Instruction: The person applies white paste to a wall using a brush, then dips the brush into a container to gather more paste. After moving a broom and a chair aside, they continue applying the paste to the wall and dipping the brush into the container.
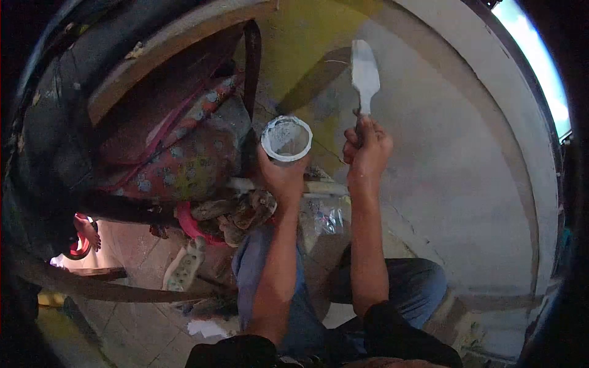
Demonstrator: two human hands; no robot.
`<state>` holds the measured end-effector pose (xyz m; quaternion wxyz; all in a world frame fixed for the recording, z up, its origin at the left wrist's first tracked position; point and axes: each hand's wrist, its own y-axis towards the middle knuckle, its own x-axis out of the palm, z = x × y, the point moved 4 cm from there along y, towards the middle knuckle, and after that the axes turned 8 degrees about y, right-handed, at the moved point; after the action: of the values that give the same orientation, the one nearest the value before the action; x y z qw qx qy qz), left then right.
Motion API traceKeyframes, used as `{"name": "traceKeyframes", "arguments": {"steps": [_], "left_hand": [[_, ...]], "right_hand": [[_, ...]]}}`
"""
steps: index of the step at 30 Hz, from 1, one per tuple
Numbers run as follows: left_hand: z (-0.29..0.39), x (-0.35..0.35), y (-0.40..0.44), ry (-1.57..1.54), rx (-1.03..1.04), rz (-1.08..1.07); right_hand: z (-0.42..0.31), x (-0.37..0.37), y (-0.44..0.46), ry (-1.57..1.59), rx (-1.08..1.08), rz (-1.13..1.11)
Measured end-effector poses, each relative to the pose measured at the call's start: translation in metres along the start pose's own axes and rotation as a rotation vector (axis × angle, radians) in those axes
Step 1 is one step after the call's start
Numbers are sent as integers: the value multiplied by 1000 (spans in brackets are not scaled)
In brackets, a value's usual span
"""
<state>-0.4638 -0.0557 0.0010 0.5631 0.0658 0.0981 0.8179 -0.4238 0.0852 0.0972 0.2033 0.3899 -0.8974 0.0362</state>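
My left hand is wrapped round a round white-rimmed container, whose open top faces the camera. White material coats part of its inner wall. To the right and higher up, my right hand grips the handle of a brush-like tool with a broad white upper part. The tool points upward, in front of a pale wall, and its shadow falls to the left on a yellowish area. The tool and the container are apart. Whether the tool touches the wall I cannot tell.
Patterned cloth lies on the left under a dark curved frame. Below it are a pink basin with brownish pieces and a pale item with round marks. Clear plastic lies between my forearms. A person's foot shows far left.
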Motion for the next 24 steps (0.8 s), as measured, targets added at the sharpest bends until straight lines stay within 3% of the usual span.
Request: {"name": "traceKeyframes", "arguments": {"steps": [2, 3, 4, 6, 9, 12, 14, 16, 20, 21, 24], "left_hand": [[-2, -1, 1, 41, -5, -9], [-3, -1, 1, 86, -16, -16], [-7, 0, 2, 88, -15, -21], [-12, 1, 2, 103, 60, 29], [-5, -2, 1, 118, 55, 7], [9, -6, 1, 97, 85, -49], [7, -7, 2, 113, 94, -48], [8, -8, 0, 112, 87, -48], [-4, -5, 6, 96, 108, -49], [-7, -4, 6, 58, 90, -83], [-8, -2, 5, -67, 24, -29]], "right_hand": [[14, -13, -1, -9, -18, 14], [50, -34, 8, -25, 97, 81], [90, -57, 14, -38, 210, 152], [170, -104, 23, -119, 160, 227], [327, -206, 82, -372, 118, 119], [183, -106, 15, 1, 367, 236], [167, -100, 27, -100, 367, 207], [112, -74, 20, 21, 292, 204], [-5, -14, -27, -63, 62, 119], [-17, -9, -31, -42, -46, 70], [-5, -16, -23, -110, -60, 59]]}}
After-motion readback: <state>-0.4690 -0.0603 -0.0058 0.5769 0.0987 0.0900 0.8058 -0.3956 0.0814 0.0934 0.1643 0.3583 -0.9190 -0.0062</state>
